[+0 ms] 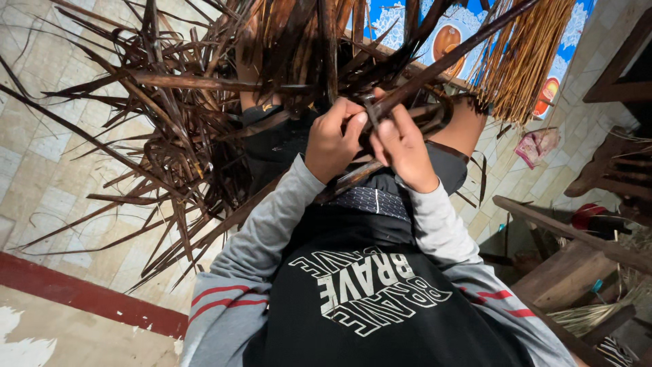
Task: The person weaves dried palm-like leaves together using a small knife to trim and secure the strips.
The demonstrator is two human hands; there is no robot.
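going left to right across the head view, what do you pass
red floor stripe → spread of dark brown leaf strips → left hand → right hand → bundle of tan sticks → pink packet → wooden furniture

Tiled floor (47, 177), pale straw bundle (526, 61)

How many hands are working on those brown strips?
2. The left hand and the right hand sit side by side mid-picture, both gripping the dark brown strips. Other hands may be hidden behind the big bundle.
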